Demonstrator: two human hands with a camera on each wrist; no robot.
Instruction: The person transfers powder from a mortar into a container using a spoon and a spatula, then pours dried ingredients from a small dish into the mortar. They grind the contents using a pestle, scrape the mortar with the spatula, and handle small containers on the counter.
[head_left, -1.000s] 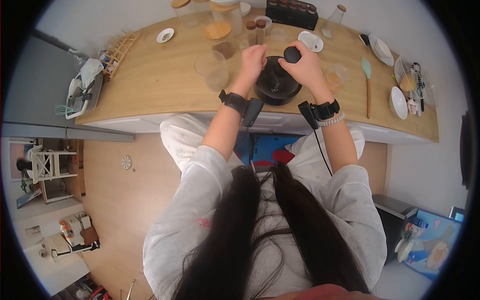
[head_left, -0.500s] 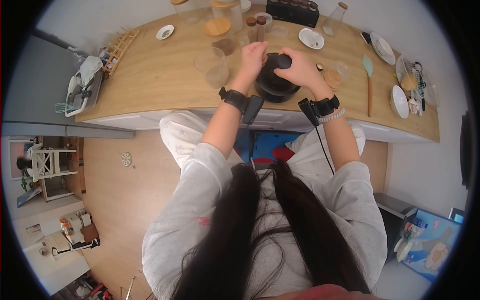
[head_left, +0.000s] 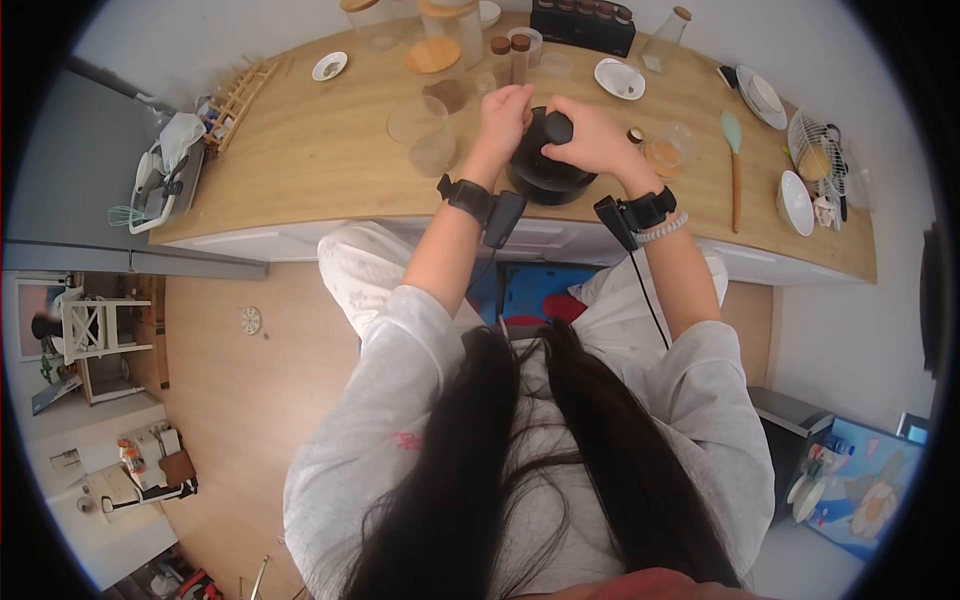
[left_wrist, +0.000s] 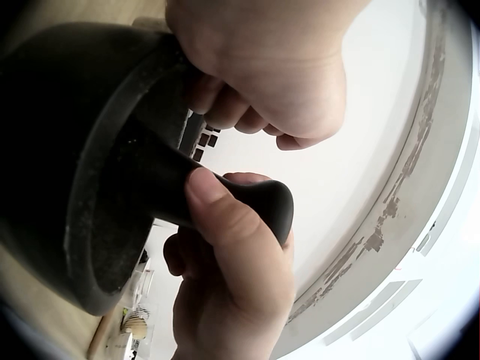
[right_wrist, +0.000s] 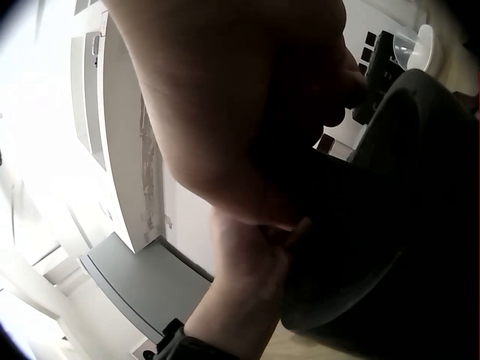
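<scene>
A dark stone-like mortar (head_left: 552,188) stands near the counter's front edge. My left hand (head_left: 503,118) holds its left rim, the fingers curled over the edge in the left wrist view. In my right hand (head_left: 597,142) is the black pestle (head_left: 558,127), gripped near its rounded top, with the thumb (left_wrist: 217,199) lying along the shaft. The pestle leans inside the bowl, and its lower end is hidden in the dark interior. The right wrist view shows the mortar (right_wrist: 390,247) mostly in shadow.
Left of the mortar stand clear glass containers (head_left: 432,152); two cork-topped tubes (head_left: 519,62) are behind it. A white dish (head_left: 620,79), a small glass (head_left: 664,153) and a mint spatula (head_left: 735,150) lie to the right. A black spice rack (head_left: 583,25) stands at the back.
My right hand has swung the pestle's top leftward and slightly down over the mortar. A small jar right of that hand has come into view. The left hand has barely moved.
</scene>
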